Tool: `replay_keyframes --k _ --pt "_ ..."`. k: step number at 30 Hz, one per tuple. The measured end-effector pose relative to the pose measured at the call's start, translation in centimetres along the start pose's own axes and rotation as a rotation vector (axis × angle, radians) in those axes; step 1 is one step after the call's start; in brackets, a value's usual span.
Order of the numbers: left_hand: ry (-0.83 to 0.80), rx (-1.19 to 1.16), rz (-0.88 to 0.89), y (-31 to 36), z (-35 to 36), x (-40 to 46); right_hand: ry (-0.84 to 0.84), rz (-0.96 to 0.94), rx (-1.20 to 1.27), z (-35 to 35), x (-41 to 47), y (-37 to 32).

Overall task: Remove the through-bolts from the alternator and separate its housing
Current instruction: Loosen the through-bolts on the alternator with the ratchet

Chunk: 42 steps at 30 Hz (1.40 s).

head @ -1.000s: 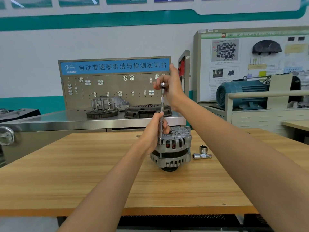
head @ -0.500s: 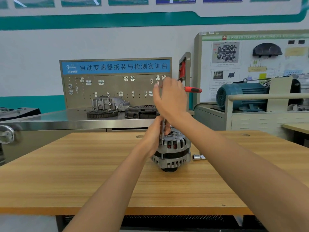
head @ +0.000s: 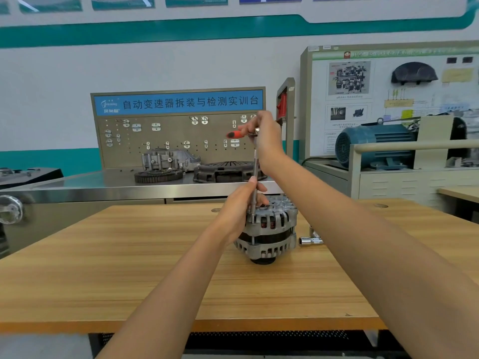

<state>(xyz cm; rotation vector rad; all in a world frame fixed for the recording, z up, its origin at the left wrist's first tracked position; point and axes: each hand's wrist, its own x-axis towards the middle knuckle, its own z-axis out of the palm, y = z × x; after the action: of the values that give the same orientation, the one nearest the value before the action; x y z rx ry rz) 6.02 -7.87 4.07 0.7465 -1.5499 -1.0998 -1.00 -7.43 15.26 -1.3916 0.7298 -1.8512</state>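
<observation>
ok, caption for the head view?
Right hand cranks ratchet atop extension bar, steadied by left hand, on alternator.

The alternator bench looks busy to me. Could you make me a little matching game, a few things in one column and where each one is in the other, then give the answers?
Things:
1. alternator
2. loose socket
3. ratchet handle
4. extension bar

Places:
A. held up high by the right hand
B. standing upright between the ratchet and the alternator, steadied by the left hand
C. sitting on the wooden table
D. lying on its side to the right of the alternator

Pairs: 1-C, 2-D, 3-A, 4-B
</observation>
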Motion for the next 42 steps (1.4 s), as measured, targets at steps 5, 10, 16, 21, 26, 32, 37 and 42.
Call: replay_keyframes --k 5,10,16,21,26,32,37,42 --pt "0.015 -0.062 0.023 -0.1 0.1 -0.1 0.209 -0.633 -1.177 -0.5 -1.5 2.8" --pt "0.026 -0.046 -0.008 0.2 0.1 -0.4 0.093 -0.448 -0.78 -0.2 -0.7 2.1" --pt "-0.024 -0.014 -0.006 -0.5 -0.7 -0.8 -0.053 0.087 0.159 -0.1 0.7 -0.1" --pt "0.013 -0.112 0.012 -0.7 -0.8 -0.7 0.0 -0.286 -0.559 0.6 -1.2 1.2" --pt "0.032 -0.148 0.028 -1.0 -0.7 -0.7 0.204 -0.592 -1.285 0.3 -1.5 2.7" --pt "-0.003 -0.095 0.017 -0.9 -0.8 -0.9 -0.079 -0.034 -0.079 1.1 -0.4 0.2" --pt "-0.011 -0.104 0.009 -1.0 -1.1 -1.0 -0.063 -0.183 -0.349 1.4 -1.0 0.7" --pt "0.026 -0.127 0.018 -1.3 -0.8 -0.9 0.265 -0.642 -1.398 1.0 -1.9 3.3"
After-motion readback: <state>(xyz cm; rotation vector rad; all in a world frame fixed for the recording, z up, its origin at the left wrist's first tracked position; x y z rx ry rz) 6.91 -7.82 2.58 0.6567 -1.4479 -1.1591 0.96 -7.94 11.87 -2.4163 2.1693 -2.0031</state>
